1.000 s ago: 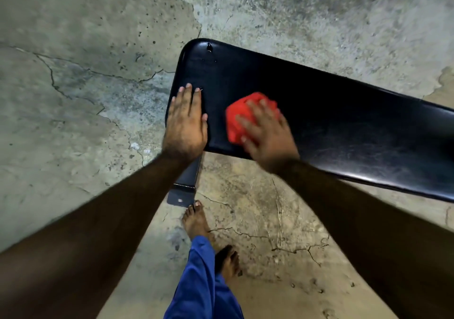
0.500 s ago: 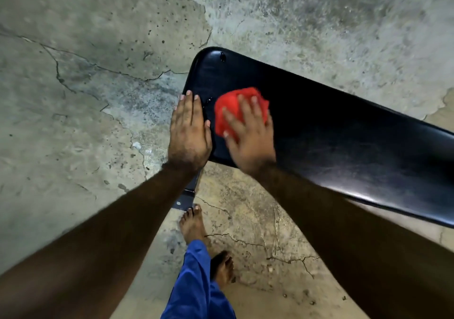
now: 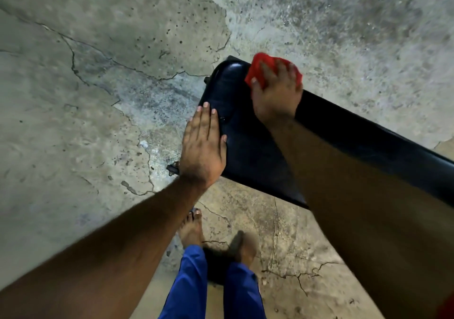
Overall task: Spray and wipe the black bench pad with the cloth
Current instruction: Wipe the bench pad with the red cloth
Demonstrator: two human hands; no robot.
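Observation:
The black bench pad (image 3: pixel 248 144) runs from the upper middle down to the right edge, glossy and long. My right hand (image 3: pixel 276 92) presses a red cloth (image 3: pixel 258 69) onto the pad's far edge near its rounded end. My left hand (image 3: pixel 202 148) lies flat, fingers together, on the pad's near left corner and holds nothing. My right forearm hides much of the pad's middle. No spray bottle is in view.
Cracked, stained concrete floor (image 3: pixel 98 97) surrounds the bench. A dark metal bit of the bench frame (image 3: pixel 173 167) sticks out under my left wrist. My bare feet (image 3: pixel 192 228) and blue trouser legs (image 3: pixel 189 284) stand just in front of the pad.
My right hand has slid the red cloth from the pad's near middle up to its far edge by the rounded end. My left hand stayed flat on the near corner.

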